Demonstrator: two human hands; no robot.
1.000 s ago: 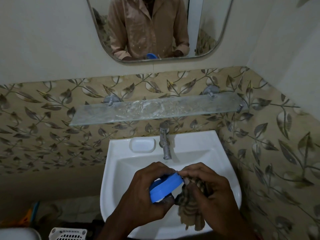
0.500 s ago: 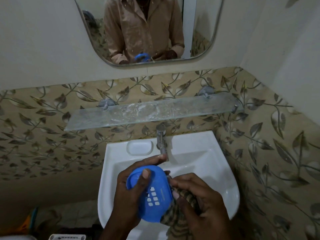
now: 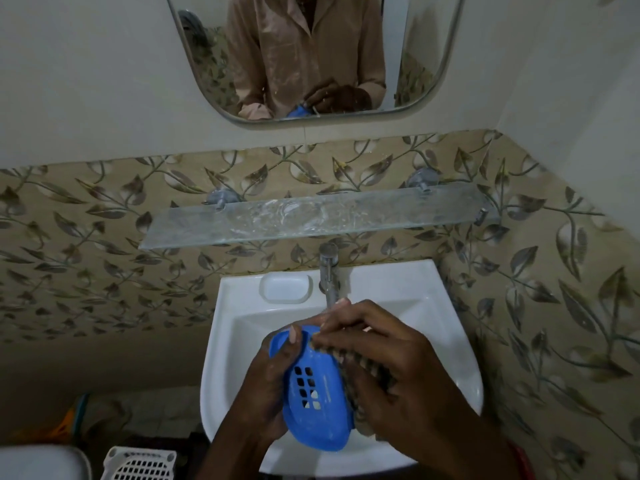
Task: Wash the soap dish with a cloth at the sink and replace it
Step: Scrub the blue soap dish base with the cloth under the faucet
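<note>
So my left hand (image 3: 266, 386) grips the blue soap dish (image 3: 317, 389) over the sink (image 3: 446, 341); right hand (image 3: 394, 368) pinches the cloth (image 3: 372, 367) (striped) against it.

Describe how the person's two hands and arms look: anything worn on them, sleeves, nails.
Both the left hand and the right hand are bare: no gloves, and no rings or watch show. The left thumbnail is short and pale. The forearms are bare in direct view. In the mirror, light brown long shirt sleeves end in cuffs near the wrists.

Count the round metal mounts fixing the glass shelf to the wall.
2: one mount behind the glass shelf towards its left end, the other towards its right end. None seems hidden.
</note>
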